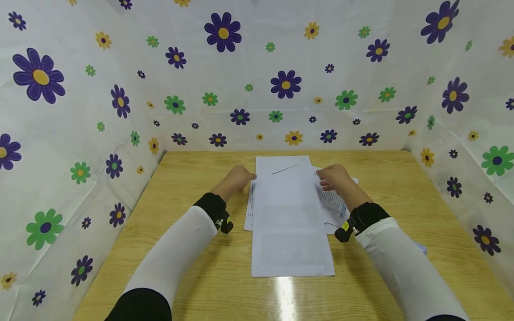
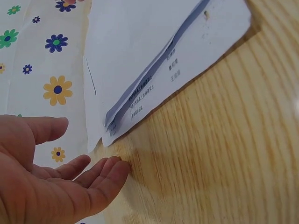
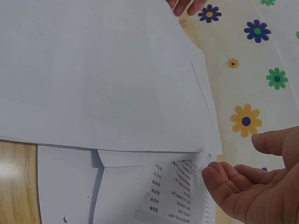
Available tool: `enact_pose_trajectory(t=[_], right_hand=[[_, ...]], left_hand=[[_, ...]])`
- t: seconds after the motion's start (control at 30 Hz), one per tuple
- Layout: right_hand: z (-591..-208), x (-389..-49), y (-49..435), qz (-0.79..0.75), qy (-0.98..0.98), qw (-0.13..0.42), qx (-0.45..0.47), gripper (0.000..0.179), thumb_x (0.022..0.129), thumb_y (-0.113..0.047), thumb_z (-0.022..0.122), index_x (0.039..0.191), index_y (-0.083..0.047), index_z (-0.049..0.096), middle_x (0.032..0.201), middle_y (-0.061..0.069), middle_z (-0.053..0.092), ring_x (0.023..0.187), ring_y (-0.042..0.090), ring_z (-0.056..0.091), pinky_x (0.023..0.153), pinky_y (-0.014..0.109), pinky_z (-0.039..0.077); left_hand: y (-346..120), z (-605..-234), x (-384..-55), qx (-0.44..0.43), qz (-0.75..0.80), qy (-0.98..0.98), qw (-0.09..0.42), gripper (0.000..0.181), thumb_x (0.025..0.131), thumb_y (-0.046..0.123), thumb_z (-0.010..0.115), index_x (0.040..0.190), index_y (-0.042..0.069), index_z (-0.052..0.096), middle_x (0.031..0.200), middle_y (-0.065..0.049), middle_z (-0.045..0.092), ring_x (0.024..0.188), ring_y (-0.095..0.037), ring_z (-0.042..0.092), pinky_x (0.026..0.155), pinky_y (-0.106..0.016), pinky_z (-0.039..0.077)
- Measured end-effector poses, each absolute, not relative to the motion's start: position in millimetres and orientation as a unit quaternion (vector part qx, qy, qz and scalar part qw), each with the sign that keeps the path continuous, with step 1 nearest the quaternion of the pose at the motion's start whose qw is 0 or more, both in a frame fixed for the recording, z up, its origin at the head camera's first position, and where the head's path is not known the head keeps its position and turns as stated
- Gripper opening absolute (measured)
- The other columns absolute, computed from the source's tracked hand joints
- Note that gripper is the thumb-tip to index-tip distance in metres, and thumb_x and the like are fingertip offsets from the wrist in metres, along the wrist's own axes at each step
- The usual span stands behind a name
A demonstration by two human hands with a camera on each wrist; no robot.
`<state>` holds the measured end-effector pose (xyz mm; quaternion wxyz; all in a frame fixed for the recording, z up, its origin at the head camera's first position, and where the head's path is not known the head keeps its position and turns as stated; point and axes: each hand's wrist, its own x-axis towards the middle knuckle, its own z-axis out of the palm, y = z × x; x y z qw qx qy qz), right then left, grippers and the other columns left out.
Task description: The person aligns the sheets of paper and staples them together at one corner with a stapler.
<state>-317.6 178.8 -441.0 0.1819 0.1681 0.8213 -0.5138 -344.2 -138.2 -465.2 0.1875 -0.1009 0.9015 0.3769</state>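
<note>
One white sheet (image 1: pixel 291 223) lies between both hands (image 1: pixel 238 179) (image 1: pixel 335 177).

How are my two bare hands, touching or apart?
Apart: the head view shows the left hand and right hand at opposite sides of the long white paper sheet.
</note>
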Motion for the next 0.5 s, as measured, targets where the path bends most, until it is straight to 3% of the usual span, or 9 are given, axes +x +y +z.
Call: enact_pose_trajectory(t=[0.2,0.37,0.5], right_hand=[[-450.7,-329.3,177.3,-0.522,0.812,0.188,0.183,0.046,0.104,-0.026,0.059,0.140,0.003,0.053,0.134,0.020,0.059,0.112,0.030,0.062,0.101,0.038,0.054],[-464.6,-340.1,173.6,-0.489,0.828,0.194,0.192,0.046,0.104,-0.030,0.061,0.138,-0.001,0.054,0.124,0.015,0.062,0.101,0.026,0.063,0.095,0.035,0.054],[-469.2,-345.3,172.7,-0.480,0.833,0.185,0.204,0.044,0.104,-0.029,0.060,0.138,-0.001,0.054,0.123,0.015,0.062,0.100,0.026,0.062,0.093,0.035,0.056]], left_hand=[[-133.1,-466.9,-355.0,-0.114,0.393,0.895,0.178,0.048,0.100,0.035,0.064,0.133,0.001,0.060,0.119,-0.011,0.059,0.084,-0.021,0.053,0.077,-0.036,0.047],[-130.0,-465.4,-360.1,-0.125,0.409,0.888,0.170,0.050,0.100,0.031,0.063,0.138,-0.001,0.057,0.138,-0.014,0.058,0.115,-0.028,0.058,0.101,-0.043,0.051],[-126.3,-465.2,-363.1,-0.110,0.419,0.888,0.155,0.050,0.101,0.027,0.060,0.142,-0.001,0.053,0.144,-0.017,0.055,0.129,-0.034,0.055,0.109,-0.047,0.047]])
